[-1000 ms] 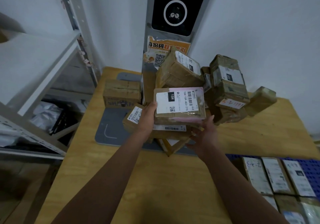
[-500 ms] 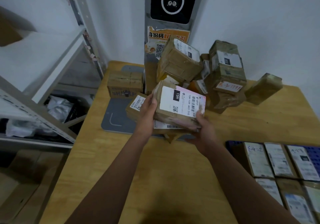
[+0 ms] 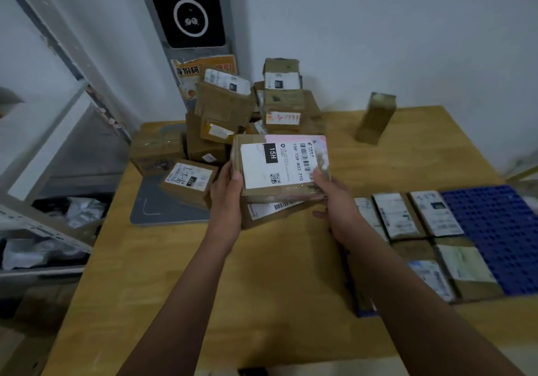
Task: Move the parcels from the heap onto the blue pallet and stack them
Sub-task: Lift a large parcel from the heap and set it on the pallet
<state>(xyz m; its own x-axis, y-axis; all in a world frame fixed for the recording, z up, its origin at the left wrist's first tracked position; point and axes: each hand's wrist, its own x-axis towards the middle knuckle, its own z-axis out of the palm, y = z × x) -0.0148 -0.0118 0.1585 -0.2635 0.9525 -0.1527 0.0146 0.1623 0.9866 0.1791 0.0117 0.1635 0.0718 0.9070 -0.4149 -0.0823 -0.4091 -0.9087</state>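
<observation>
I hold a brown parcel (image 3: 279, 166) with a white "15H" label and a pink patch, lifted in front of the heap (image 3: 250, 107). My left hand (image 3: 228, 189) grips its left edge and my right hand (image 3: 332, 195) grips its lower right corner. Under it lies another labelled parcel (image 3: 270, 209) on the table. The heap of brown boxes stands at the back of the wooden table against the wall. The blue pallet (image 3: 495, 230) lies at the right, with several labelled parcels (image 3: 419, 215) laid flat on its left part.
A lone brown box (image 3: 377, 118) stands upright at the back right. A grey mat (image 3: 163, 206) lies under the heap's left side, with a labelled box (image 3: 189, 179) on it. Metal shelving (image 3: 43, 172) with bagged items stands left of the table. A grey post with a black screen (image 3: 189, 11) rises behind the heap.
Both hands have drawn the "15H" parcel off the heap, nearer to me and slightly right. The view has turned right, showing more of the blue pallet.
</observation>
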